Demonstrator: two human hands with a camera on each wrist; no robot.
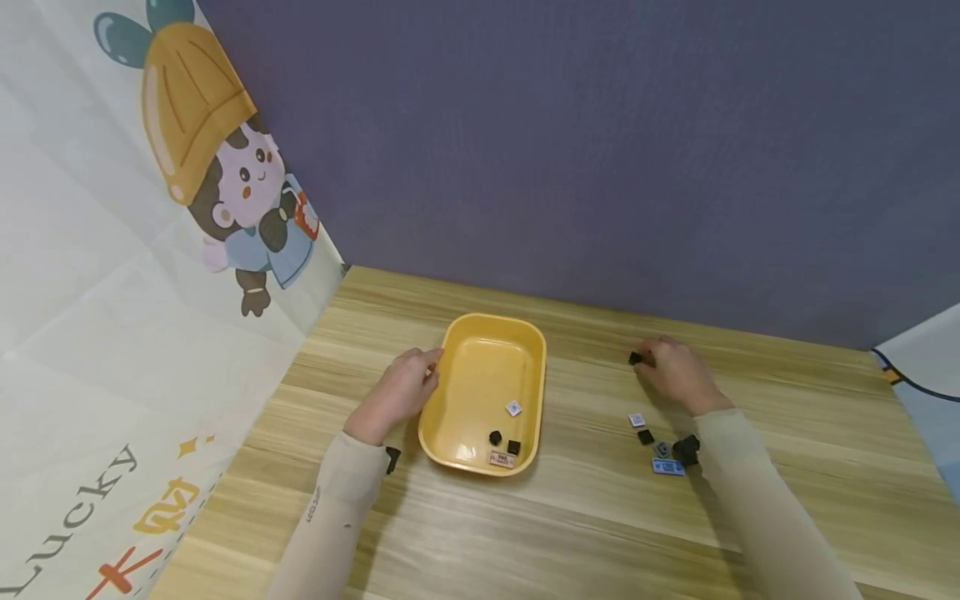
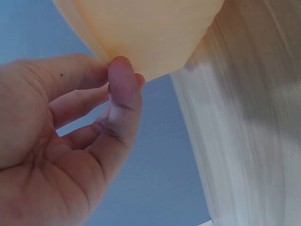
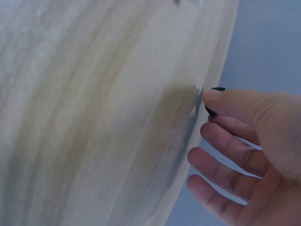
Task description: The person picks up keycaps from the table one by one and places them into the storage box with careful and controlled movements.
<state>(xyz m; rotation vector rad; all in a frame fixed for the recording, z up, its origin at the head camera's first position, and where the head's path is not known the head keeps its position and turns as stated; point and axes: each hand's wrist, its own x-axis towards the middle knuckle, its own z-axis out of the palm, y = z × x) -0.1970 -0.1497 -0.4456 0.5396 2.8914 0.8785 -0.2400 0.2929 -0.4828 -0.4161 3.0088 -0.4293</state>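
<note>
A shallow yellow plastic tray (image 1: 480, 367) lies on the wooden table. My left hand (image 1: 405, 385) pinches its left rim between thumb and fingers; in the left wrist view the thumb lies against the pale yellow wall (image 2: 150, 33). Inside the tray are a white square tile (image 1: 513, 408), two small black pieces (image 1: 495, 437) and a pinkish rectangular tile (image 1: 502, 459). To the right of the tray, my right hand (image 1: 678, 373) pinches a small black piece (image 1: 635, 358) between thumb and index finger, close to the tabletop. The fingers hide much of that piece in the right wrist view.
Nearer me than the right hand lie a white tile (image 1: 636, 420), a black square piece (image 1: 646, 437), a dark grey-blue piece (image 1: 662, 449) and a blue rectangular tile (image 1: 667, 467). A dark wall panel (image 1: 585, 150) stands behind the table; a printed white sheet (image 1: 90, 250) hangs at left.
</note>
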